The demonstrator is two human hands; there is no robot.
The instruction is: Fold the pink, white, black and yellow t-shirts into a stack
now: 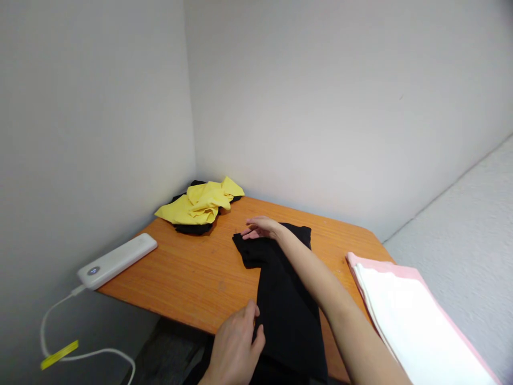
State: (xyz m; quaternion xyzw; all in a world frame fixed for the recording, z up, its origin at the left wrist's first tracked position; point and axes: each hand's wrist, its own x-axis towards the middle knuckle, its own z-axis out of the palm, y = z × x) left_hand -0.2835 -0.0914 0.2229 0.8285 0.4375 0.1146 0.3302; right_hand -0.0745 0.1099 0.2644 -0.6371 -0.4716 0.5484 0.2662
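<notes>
A black T-shirt [286,305] lies folded lengthwise on the wooden table, its short sleeve pointing left and its lower end reaching the near edge. Fingers stretched out, my right hand [261,227] rests on the sleeve at the far end, and my forearm crosses over the shirt. My left hand [237,342] is closed on the shirt's left edge near the front of the table, thumb and fingers pinching the cloth. Part of the shirt's lower end is hidden by this hand and by the bottom of the picture.
Crumpled yellow cloth [196,203] lies on black cloth [194,229] in the back left corner. A white power bank [120,259] with a cable [96,353] sits at the left edge. On the right are folded white [417,321] and pink [404,271] garments. Walls stand behind and left.
</notes>
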